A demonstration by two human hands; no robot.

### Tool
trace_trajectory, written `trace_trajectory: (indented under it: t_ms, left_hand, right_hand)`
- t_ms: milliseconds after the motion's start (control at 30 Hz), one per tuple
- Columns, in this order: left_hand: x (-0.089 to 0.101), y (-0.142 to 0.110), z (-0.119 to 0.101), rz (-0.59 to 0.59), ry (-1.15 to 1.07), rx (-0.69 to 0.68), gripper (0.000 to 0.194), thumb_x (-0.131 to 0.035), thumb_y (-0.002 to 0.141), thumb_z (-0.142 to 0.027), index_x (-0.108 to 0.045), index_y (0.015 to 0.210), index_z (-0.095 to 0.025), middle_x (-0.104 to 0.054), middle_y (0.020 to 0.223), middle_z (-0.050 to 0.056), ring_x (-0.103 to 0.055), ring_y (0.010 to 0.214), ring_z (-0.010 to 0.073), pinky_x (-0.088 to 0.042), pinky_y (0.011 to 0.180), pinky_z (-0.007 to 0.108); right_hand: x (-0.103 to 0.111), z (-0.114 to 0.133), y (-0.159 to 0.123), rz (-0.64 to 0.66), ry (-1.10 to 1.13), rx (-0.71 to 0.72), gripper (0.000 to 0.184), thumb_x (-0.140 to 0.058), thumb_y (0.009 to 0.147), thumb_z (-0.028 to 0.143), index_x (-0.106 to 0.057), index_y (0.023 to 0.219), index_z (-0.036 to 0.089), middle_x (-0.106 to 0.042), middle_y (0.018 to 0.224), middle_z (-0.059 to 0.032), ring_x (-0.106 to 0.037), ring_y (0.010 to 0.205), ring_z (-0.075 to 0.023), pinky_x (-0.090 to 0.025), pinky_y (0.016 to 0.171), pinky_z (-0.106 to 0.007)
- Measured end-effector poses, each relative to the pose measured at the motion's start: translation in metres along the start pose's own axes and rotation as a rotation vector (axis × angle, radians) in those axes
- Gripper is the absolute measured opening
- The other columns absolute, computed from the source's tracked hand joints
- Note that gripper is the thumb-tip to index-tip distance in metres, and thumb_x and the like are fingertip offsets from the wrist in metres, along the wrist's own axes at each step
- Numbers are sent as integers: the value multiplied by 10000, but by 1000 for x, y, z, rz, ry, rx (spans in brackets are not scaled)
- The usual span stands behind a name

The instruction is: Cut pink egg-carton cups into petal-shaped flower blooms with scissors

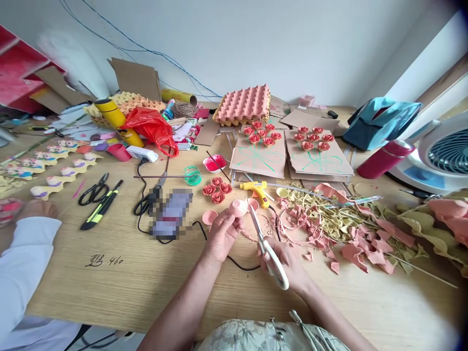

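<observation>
Head view: L hand (221,236) has its fingertips pinched on a small pink pulp cup (238,208), prob bc a light grip steadies it w/o crushing it & leaves the rim exposed. R hand (283,258) is closed round the white-handled scissors (257,223), blades pointing up & away, tips right beside the cup. Can't tell if they're touching it tbh. Both hands are low over the tabletop (146,292), close to the body, prob for control.

Yellow glue gun (258,191) lies just beyond the cup, within easy reach imo. Four red flowers (218,190) sit bunched to its left, near the red dish (215,163). More blooms stand on two cardboard panels (256,158) w/ green lines below them, prob positioned to read as stems + heads. Scraps (360,248) are heaped off to the right, prob to keep them out of the way. Black scissors (95,191) & a utility knife (103,204) lie on the left, nearer a co-worker's sleeve (32,248).

Materials-wise: the cup looks matte & thin-walled, rounded like the bumps on the egg trays (245,103). Flowers are layered, curled petals w/ darker edges. Scraps = jagged pink bits + curly yellowish strips. Cardboard's flat & tan, tabletop's smooth w/ woodgrain.
</observation>
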State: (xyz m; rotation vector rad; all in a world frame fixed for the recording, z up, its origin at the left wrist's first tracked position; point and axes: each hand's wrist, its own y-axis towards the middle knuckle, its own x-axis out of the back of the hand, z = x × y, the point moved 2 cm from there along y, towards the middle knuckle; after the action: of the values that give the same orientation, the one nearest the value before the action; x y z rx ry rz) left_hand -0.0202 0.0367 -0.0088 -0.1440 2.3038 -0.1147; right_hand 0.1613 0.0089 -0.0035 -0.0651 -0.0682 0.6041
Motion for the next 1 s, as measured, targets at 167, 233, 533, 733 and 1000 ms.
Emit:
trace_trajectory:
  t_ms: [167, 233, 533, 733, 1000]
  left_hand:
    - [0, 0, -3, -13, -79, -19, 268, -854, 724, -339, -703, 869, -172, -631, 759, -5, -579, 710, 91, -486, 656, 222]
    - [0, 0, -4, -28, -116, -18, 269, -863, 713, -324, -708, 872, -172, -631, 755, -6, -585, 708, 90, -486, 649, 219]
    - [-6, -4, 2, -13, -104, 30, 222, -868, 705, -274, -739, 840, -155, -669, 771, 19, -595, 703, 99, -496, 624, 210]
    - [-7, -8, 10, -3, -78, 37, 215, -840, 738, -291, -737, 879, -167, -667, 783, 12, -610, 709, 104, -501, 632, 221]
    - [-9, -10, 8, 1, -72, 57, 244, -839, 736, -302, -753, 912, -157, -669, 785, 20, -604, 712, 110, -489, 630, 227]
  right_hand:
    - [-3, -5, -1, 35, -84, 14, 513, -533, 909, 702, -518, 779, 206, -530, 627, 19, -450, 565, -132, -351, 556, -263]
    - [-3, -8, -1, 37, -110, 16, 496, -536, 918, 680, -533, 790, 201, -539, 656, 12, -466, 591, -136, -360, 569, -263]
    - [-7, -5, 0, 42, -173, 37, 409, -575, 926, 591, -565, 808, 200, -567, 704, 1, -497, 641, -152, -390, 604, -273]
    - [-6, -3, 0, 17, -186, 65, 384, -568, 933, 567, -567, 800, 207, -561, 709, 1, -495, 643, -155, -401, 611, -275]
    - [-5, -2, 0, 4, -231, 81, 280, -570, 937, 440, -579, 786, 203, -586, 732, -6, -528, 665, -162, -421, 628, -276]
